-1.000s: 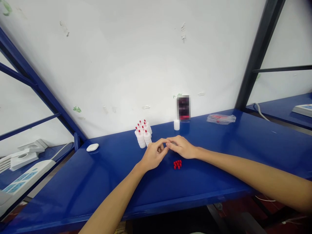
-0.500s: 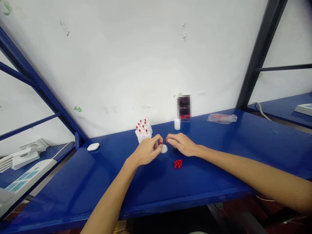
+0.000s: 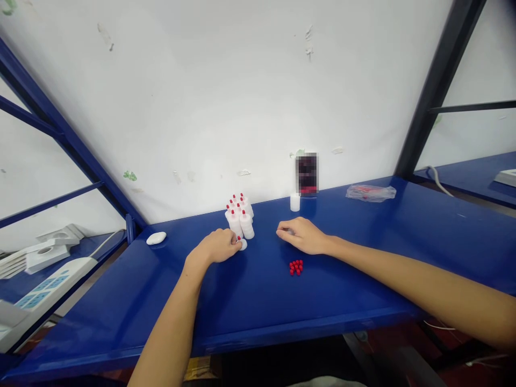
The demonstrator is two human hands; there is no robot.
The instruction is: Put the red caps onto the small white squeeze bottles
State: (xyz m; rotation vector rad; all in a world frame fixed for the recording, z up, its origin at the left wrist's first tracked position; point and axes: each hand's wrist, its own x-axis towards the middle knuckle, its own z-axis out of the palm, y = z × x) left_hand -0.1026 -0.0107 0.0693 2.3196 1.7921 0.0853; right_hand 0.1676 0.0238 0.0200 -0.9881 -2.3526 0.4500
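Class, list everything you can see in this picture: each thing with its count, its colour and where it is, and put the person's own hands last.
capped bottles: a cluster, exact count unclear, white with red caps, standing at the back of the table near the wall
small bottle: one, white with a red cap, at the left hand's fingertips in front of the cluster
loose caps: a small pile, red, on the table near the right hand
uncapped bottle: one, white, by the wall
plastic bag: one, clear with red inside, far right
oval object: one, white, far left
table: one, blue
left hand: at the small bottle
right hand: curled, resting on the table
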